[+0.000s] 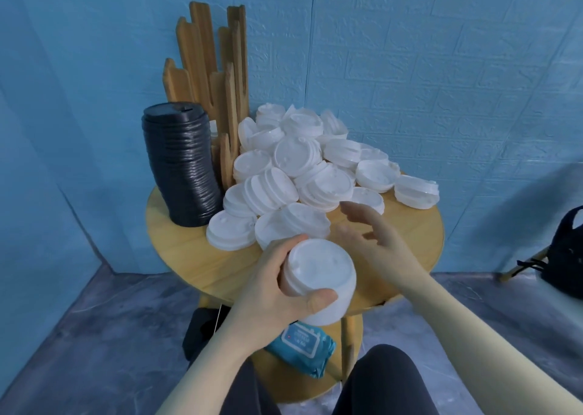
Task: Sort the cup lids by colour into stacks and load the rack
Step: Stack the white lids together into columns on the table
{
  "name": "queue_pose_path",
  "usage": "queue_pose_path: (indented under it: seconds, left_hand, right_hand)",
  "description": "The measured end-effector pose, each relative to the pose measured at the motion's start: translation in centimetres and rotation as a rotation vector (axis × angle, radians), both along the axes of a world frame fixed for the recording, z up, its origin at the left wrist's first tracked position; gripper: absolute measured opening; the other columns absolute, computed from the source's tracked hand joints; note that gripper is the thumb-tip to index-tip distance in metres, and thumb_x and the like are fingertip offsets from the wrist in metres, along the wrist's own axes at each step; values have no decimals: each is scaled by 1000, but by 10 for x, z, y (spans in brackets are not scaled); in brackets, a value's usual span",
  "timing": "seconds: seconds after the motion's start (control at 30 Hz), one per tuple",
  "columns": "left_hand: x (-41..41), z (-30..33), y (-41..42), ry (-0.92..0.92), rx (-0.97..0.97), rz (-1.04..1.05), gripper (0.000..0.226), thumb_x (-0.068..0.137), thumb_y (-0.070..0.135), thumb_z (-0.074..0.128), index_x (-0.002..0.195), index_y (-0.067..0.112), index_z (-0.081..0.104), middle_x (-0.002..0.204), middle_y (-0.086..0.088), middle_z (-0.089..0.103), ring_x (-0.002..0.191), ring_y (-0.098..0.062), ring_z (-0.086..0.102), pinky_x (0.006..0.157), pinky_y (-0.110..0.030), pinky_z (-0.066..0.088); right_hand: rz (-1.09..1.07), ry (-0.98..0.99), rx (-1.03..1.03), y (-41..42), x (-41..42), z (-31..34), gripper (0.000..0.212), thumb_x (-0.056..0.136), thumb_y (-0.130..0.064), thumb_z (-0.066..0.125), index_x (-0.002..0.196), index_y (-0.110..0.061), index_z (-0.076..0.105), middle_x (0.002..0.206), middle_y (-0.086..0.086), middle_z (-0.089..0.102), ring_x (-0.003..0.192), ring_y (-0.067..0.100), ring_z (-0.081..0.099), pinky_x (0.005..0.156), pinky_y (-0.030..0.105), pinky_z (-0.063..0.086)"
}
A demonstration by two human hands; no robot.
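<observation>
My left hand (277,283) grips a short stack of white lids (318,276) over the near edge of the round wooden table (419,238), thumb across its front. My right hand (372,235) hovers open just right of it, fingers spread toward the pile of loose white lids (299,175) that covers the table's middle and back. A tall, leaning stack of black lids (181,165) stands at the table's left. Behind it rises the wooden rack (217,77) of upright slats, its lower part hidden by the lids.
A blue wet-wipe pack (303,347) lies on the table's lower shelf beside a dark object (202,329). A black bag (568,253) sits on a chair at the right edge. Blue walls close in behind and left. My knees are below the table.
</observation>
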State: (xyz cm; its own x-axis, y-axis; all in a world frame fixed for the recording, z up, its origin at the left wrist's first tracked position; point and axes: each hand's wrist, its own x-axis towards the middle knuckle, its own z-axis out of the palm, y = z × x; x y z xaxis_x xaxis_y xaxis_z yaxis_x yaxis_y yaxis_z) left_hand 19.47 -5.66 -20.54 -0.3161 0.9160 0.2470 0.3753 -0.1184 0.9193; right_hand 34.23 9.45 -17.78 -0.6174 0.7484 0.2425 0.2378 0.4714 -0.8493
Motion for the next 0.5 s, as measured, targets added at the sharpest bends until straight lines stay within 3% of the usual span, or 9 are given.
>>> queue_pose_path:
  seconds: [0.1,0.27,0.5]
  left_hand:
    - [0,3,0,-2,-4,-19,76,57,60,77,125,43,49,118,35,54,117,11,50,88,-6,43]
    - [-1,-1,3,35,-23,-42,84,60,63,77,134,41,45,126,29,52,122,7,48,94,-15,49]
    - [7,-2,16,33,-55,-76,85,58,67,75,133,49,39,127,35,46,121,15,42,89,-4,43]
  right_hand:
    - [4,-110,-36,15,-30,3,70,80,-47,71,141,-25,45,136,-10,48,123,5,46,94,21,37]
    - [-30,-259,-43,23,-56,4,87,71,-54,78,143,-20,42,132,-4,50,121,13,48,100,30,41]
    - [-93,-104,-6,29,-18,16,73,72,-40,82,136,-24,50,130,-9,50,120,6,46,93,19,37]
